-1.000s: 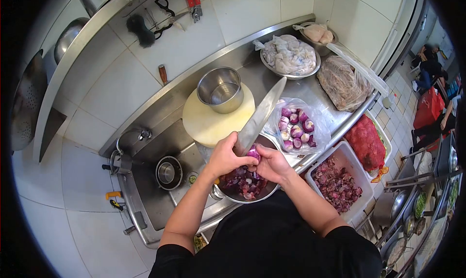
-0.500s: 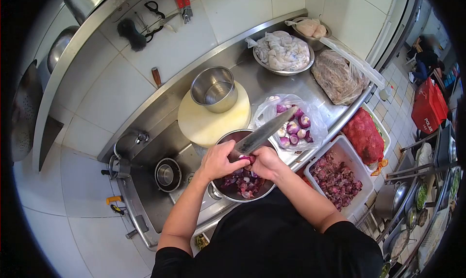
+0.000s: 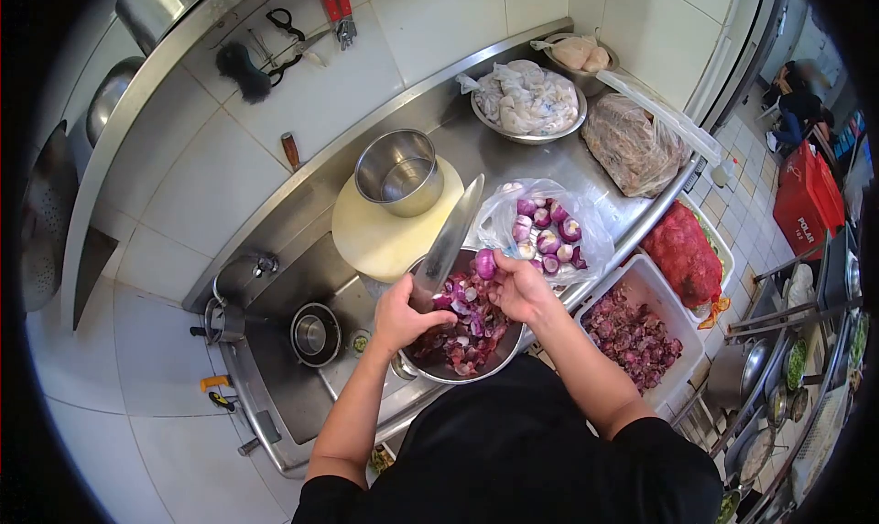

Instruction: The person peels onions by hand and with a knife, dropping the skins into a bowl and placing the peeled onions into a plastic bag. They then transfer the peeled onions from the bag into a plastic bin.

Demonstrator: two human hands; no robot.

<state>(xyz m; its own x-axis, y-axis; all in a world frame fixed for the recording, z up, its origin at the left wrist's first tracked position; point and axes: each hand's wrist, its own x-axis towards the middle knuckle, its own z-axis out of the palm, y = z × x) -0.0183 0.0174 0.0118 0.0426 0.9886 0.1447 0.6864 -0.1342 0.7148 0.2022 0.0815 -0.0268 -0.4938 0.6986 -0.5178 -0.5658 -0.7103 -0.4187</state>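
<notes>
My left hand grips the handle of a large kitchen knife, whose blade points up and away over the bowl. My right hand holds a small purple onion at its fingertips, just right of the blade and apart from it. Both hands hover over a steel bowl filled with purple onion pieces and skins, at the counter's front edge.
A clear bag of peeled onions lies right of the bowl. A white tub of onion scraps and a red mesh sack sit further right. Behind are a round board bearing a steel pot, and a sink at left.
The knife blade swung from pointing right over the bag to pointing up. My right hand drew the onion away from the blade, and the hands parted.
</notes>
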